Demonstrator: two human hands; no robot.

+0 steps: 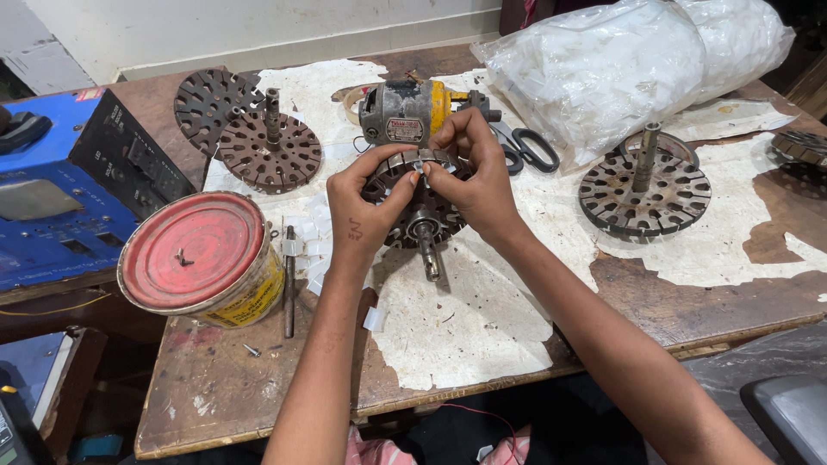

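Both gripping the slotted motor core (419,207) mid-table: left hand (362,215) curled round its left rim, right hand (472,176) pinching a small white strip (419,165) at its far edge.

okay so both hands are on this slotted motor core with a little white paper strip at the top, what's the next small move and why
Probably push the white strip down into the slot it sits over. Both the left hand and right hand pinch it at the top rim of the slotted core, and it does not look seated yet.
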